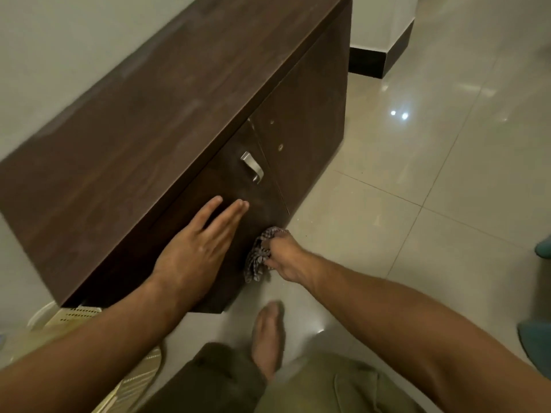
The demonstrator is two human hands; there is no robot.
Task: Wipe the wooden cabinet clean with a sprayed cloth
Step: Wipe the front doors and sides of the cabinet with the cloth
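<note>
A dark wooden cabinet (143, 120) stands against the wall, its doors facing right, with a metal handle (252, 167) on the nearer door. My left hand (193, 248) lies flat with straight fingers against that door's front. My right hand (283, 254) grips a bunched checked cloth (258, 254) and holds it against the bottom of the same door, close to the floor.
Glossy tiled floor (417, 204) spreads to the right. A pale slatted plastic basket (74, 315) sits at the cabinet's near left end. My bare foot (268, 332) and green trouser legs are below. Teal objects (539, 341) sit at the right edge.
</note>
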